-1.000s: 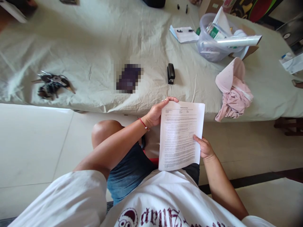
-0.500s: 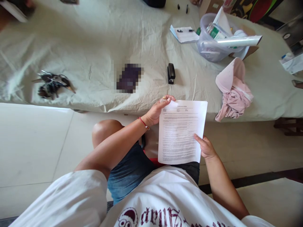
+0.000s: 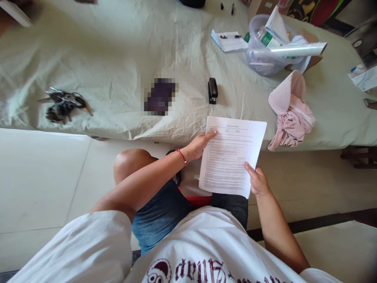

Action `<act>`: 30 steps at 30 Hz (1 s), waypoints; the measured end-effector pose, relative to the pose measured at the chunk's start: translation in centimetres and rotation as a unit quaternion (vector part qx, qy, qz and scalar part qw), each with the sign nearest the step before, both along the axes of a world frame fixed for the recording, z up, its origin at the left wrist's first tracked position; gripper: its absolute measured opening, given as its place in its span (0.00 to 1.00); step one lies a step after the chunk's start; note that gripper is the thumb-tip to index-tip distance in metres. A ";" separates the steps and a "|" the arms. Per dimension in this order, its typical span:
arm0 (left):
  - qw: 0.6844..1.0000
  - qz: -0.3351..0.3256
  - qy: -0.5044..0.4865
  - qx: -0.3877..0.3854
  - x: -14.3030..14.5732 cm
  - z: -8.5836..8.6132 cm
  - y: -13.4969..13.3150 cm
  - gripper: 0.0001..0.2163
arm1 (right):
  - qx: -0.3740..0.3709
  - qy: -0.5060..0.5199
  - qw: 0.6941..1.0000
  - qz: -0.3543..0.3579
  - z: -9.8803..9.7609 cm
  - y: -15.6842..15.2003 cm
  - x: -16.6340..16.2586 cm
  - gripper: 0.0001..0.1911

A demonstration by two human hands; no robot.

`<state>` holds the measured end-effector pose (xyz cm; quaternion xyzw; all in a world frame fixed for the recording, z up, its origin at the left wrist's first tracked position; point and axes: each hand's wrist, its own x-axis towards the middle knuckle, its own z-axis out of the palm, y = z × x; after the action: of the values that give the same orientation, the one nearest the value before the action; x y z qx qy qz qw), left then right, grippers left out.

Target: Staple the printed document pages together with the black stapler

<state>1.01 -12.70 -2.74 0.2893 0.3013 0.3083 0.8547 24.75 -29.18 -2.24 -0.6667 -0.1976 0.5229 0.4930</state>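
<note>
A printed sheet of paper [image 3: 232,155] is held over my lap, its top edge reaching the front edge of the cloth-covered table [image 3: 118,59]. My left hand [image 3: 200,144] grips the sheet's left edge near the top, thumb on the print. My right hand [image 3: 257,181] pinches the lower right corner, thumb on top. A black stapler [image 3: 212,90] lies on the table just beyond the paper's top edge.
On the table lie a bunch of keys [image 3: 63,104] at the left, a blurred dark item [image 3: 160,96], a pink cloth with a cap [image 3: 290,110] at the right, a clear tub [image 3: 265,51] of supplies and a notepad [image 3: 229,41] with pens. Tiled floor lies below.
The paper has moved up and forward toward the table and tilted clockwise. My left hand slid from the top left corner down the left edge; my right hand rose with the sheet.
</note>
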 end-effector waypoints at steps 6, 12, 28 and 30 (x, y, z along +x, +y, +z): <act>0.998 -0.046 -0.035 -0.002 -0.4 0.3 0.4 0.24 | 0.009 0.017 1.000 -0.012 0.1 0.0 -0.1 0.31; 0.999 -0.031 -0.014 0.021 0.1 0.1 0.0 0.26 | 0.022 0.029 0.997 -0.069 -0.1 0.5 0.1 0.35; 0.996 -0.028 0.055 -0.058 0.3 0.1 -0.7 0.10 | 0.006 0.016 0.995 -0.098 -1.2 1.4 -0.3 0.31; 0.996 -0.043 0.057 -0.061 0.3 0.2 -0.8 0.11 | 0.005 0.012 0.995 -0.097 -1.3 1.5 -0.5 0.31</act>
<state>1.35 -13.49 -2.59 0.2665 0.3549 0.2350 0.8648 24.29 -27.65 -3.50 -0.6737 -0.1285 0.4796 0.5474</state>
